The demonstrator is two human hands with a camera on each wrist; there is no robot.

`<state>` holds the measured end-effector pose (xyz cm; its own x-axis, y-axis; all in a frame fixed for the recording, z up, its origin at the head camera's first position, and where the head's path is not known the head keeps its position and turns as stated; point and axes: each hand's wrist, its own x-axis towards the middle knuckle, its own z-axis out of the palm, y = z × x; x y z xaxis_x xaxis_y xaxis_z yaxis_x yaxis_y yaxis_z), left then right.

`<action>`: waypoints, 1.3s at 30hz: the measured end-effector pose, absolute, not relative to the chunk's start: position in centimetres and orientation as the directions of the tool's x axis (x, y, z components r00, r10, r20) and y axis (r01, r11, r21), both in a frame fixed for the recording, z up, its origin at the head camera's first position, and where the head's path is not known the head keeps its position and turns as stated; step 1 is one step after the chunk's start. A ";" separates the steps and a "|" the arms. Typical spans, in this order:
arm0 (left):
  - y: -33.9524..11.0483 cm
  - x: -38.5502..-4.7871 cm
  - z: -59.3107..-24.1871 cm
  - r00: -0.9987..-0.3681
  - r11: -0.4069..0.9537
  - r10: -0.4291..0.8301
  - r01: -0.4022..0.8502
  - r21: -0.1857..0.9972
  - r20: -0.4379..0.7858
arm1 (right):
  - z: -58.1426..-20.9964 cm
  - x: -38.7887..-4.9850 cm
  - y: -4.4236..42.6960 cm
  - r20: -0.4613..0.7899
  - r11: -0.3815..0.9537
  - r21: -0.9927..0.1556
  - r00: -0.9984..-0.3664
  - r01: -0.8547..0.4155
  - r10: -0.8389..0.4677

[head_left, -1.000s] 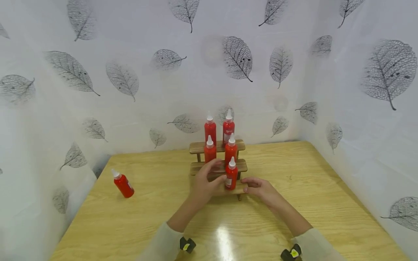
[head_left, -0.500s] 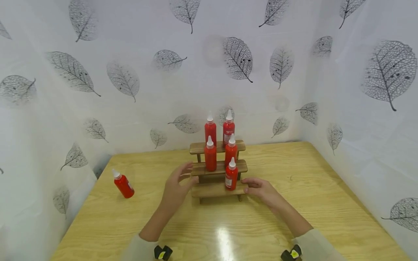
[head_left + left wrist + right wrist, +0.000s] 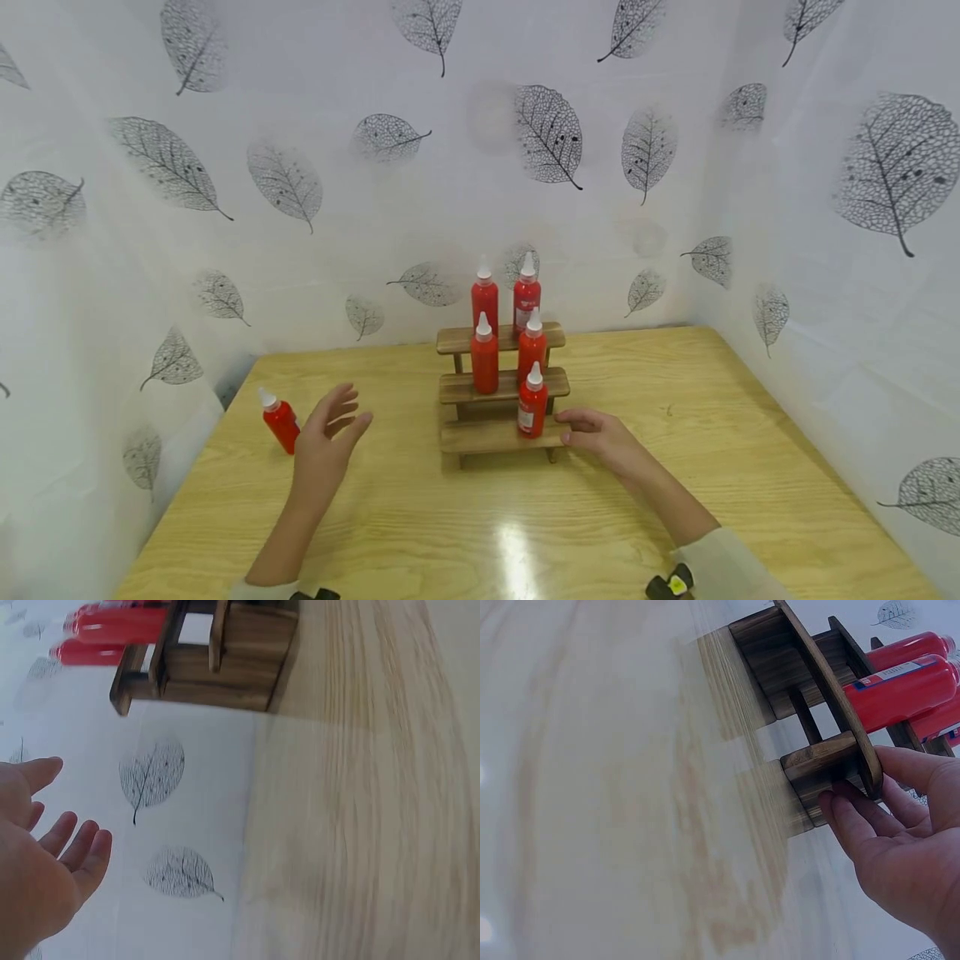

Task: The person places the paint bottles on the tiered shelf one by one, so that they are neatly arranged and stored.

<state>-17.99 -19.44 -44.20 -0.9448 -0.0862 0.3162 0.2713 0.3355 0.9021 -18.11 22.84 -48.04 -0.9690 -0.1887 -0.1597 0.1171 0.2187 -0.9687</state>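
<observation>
A three-tier wooden display stand [image 3: 480, 435] holds several red squeeze bottles with white pointed caps. Two of them stand on the top tier, two on the middle tier, and one bottle [image 3: 532, 408] on the right of the bottom tier. My right hand [image 3: 606, 442] grips the right end of the bottom tier, thumb above and fingers beneath, as the right wrist view shows. Another red squeeze bottle [image 3: 281, 425] stands by itself at the left of the table. Just right of it is my left hand [image 3: 324, 446], holding nothing, fingers loosely spread; it partly covers that bottle.
The wooden table [image 3: 660, 483] runs to a white leaf-printed curtain [image 3: 480, 192] at the back and along both sides. The stand is close to the table's back edge.
My left hand has moved left from the stand to beside the lone bottle, leaving the middle tier's left bottle in full view. My right hand has stayed on the stand's end.
</observation>
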 end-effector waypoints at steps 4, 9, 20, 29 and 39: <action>-21.2 -17.3 -44.1 -0.942 0.371 -0.167 0.212 0.904 0.290 | -48.1 -18.0 22.9 -0.157 0.218 -0.969 -0.969 0.114 -0.192; -23.6 -16.9 -44.1 -0.922 0.414 -0.267 0.152 0.898 0.279 | -48.1 -18.0 22.9 -0.154 0.217 -0.970 -0.969 0.111 -0.192; -27.7 -17.3 -45.1 -0.876 0.390 -0.433 0.031 0.920 0.213 | -48.0 -18.0 22.9 -0.159 0.223 -0.968 -0.969 0.115 -0.191; -29.2 -18.2 -45.9 -0.882 0.396 -0.449 -0.052 0.917 0.144 | -47.9 -18.1 22.8 -0.168 0.223 -0.967 -0.969 0.126 -0.180; -29.8 -19.3 -46.4 -0.931 0.383 -0.361 -0.096 0.919 0.053 | -48.0 -18.1 22.8 -0.161 0.213 -0.970 -0.968 0.119 -0.191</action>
